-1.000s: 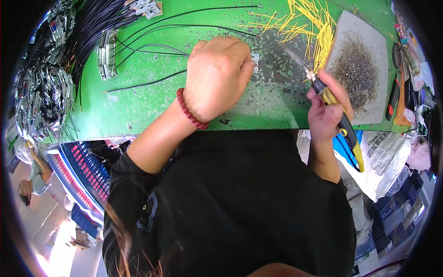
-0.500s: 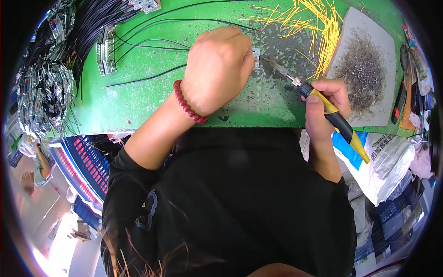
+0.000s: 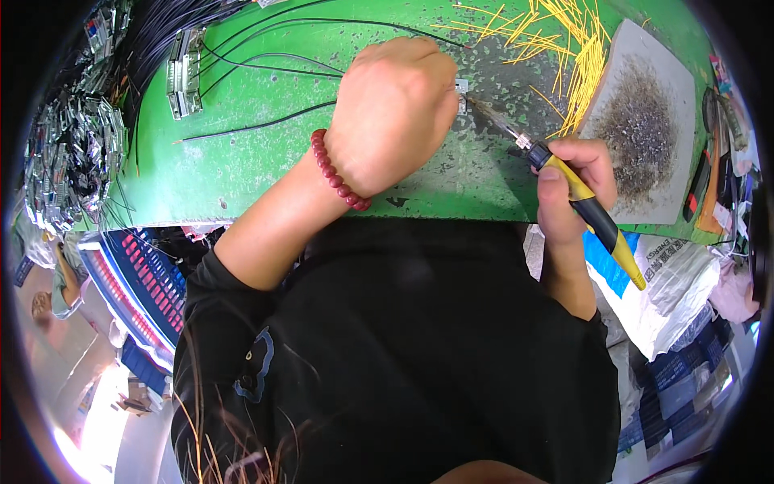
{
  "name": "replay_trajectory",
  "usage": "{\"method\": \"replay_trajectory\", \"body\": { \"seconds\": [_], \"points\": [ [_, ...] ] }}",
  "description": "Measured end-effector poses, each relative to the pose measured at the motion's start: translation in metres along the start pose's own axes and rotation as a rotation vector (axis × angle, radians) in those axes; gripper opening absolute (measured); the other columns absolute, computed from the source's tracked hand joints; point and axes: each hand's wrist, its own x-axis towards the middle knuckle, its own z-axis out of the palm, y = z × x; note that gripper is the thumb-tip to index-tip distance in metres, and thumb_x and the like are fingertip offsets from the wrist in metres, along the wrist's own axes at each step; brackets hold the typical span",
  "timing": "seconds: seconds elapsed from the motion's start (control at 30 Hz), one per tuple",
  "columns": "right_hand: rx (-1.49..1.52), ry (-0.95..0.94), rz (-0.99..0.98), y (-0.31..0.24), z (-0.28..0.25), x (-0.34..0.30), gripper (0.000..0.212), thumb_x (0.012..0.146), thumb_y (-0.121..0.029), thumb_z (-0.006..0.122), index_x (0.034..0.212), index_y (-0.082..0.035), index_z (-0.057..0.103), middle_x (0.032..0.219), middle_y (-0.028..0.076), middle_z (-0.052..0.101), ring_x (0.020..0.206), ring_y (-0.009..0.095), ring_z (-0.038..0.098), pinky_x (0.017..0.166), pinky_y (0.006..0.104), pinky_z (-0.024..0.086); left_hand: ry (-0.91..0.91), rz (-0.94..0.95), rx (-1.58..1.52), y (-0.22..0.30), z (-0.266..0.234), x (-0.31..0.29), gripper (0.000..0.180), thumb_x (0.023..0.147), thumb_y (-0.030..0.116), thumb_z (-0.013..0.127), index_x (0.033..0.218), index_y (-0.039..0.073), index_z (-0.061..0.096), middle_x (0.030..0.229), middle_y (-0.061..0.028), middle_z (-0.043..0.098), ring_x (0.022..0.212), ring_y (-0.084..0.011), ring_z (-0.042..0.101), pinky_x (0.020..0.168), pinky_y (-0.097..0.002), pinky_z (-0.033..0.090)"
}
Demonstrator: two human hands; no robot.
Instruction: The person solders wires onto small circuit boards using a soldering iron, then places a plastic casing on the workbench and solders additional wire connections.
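My left hand (image 3: pixel 397 119) is closed over the table, back upward, with a red bead bracelet (image 3: pixel 330 173) on the wrist. Its fingertips and what they grip are hidden. From the left, black wires (image 3: pixel 266 127) run in under this hand. A small silvery metal part (image 3: pixel 462 95) peeks out at its right side. My right hand (image 3: pixel 576 184) is wrapped around a yellow and black soldering iron (image 3: pixel 601 214). The iron's tip points up and left, right at the metal part's edge; whether they touch is hard to tell.
Slotted metal housings (image 3: pixel 185 74) lie at the left on the green table (image 3: pixel 266 185), near a large heap of similar metal parts (image 3: pixel 76 157). Yellow wires (image 3: pixel 584 68) spread at the upper right, beside a grey board (image 3: pixel 677 105) bearing dark residue. Hand tools (image 3: pixel 700 173) lie along the right edge.
The soldering iron's tip has come closer to the metal part. My left hand and that part sit slightly farther right in the picture. Both hands keep their grip shapes.
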Motion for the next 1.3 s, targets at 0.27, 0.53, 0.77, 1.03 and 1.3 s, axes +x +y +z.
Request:
{"method": "replay_trajectory", "body": {
  "seconds": [0.27, 0.53, 0.77, 1.03, 1.3],
  "points": [
    [0.042, 0.093, -0.081, 0.01, -0.003, -0.004, 0.027, 0.083, -0.019, 0.072, 0.097, 0.0, 0.058, 0.086, 0.003, 0.058, 0.07, 0.006, 0.049, 0.065, 0.0203, 0.04, -0.013, 0.008, 0.019, 0.0, -0.001, 0.0, 0.008, 0.075, 0.002, 0.065, 0.071, 0.001, 0.057, 0.073, -0.013, 0.058, 0.071, -0.0331, 0.058, 0.064, -0.04, 0.047],
    [0.01, 0.072, -0.033, 0.005, -0.002, -0.003, 0.028, 0.082, -0.019, 0.072, 0.097, 0.0, 0.058, 0.083, 0.002, 0.057, 0.069, 0.005, 0.048, 0.064, 0.0203, 0.039, -0.011, 0.013, 0.0, -0.002, 0.0, 0.001, 0.008, 0.075, 0.001, 0.064, 0.07, 0.001, 0.057, 0.072, -0.0129, 0.058, 0.07, -0.0327, 0.058, 0.063, -0.04, 0.047],
    [-0.057, -0.037, -0.1, -0.004, 0.0, 0.001, 0.022, 0.083, -0.011, 0.071, 0.097, -0.001, 0.057, 0.082, 0.004, 0.059, 0.066, 0.006, 0.05, 0.06, 0.0206, 0.04, -0.006, 0.014, 0.003, 0.0, 0.0, 0.002, 0.009, 0.074, 0.001, 0.065, 0.07, 0.001, 0.057, 0.072, -0.0129, 0.057, 0.07, -0.0328, 0.058, 0.063, -0.04, 0.047],
    [-0.091, 0.051, -0.12, -0.001, -0.001, -0.003, 0.025, 0.083, -0.015, 0.072, 0.096, 0.0, 0.057, 0.08, 0.004, 0.058, 0.066, 0.006, 0.049, 0.06, 0.0207, 0.039, -0.002, 0.029, 0.008, -0.002, 0.0, 0.002, 0.01, 0.074, 0.002, 0.065, 0.069, 0.0, 0.057, 0.072, -0.0129, 0.057, 0.07, -0.0327, 0.058, 0.063, -0.0402, 0.047],
    [-0.072, 0.052, -0.094, -0.002, -0.001, -0.003, 0.022, 0.083, -0.012, 0.069, 0.096, 0.0, 0.057, 0.074, 0.0, 0.054, 0.061, 0.004, 0.045, 0.055, 0.0201, 0.035, -0.004, 0.03, -0.001, -0.001, 0.0, 0.002, 0.01, 0.073, 0.001, 0.065, 0.069, 0.0, 0.056, 0.071, -0.0125, 0.057, 0.069, -0.0323, 0.058, 0.062, -0.0397, 0.046]
  ]
}}
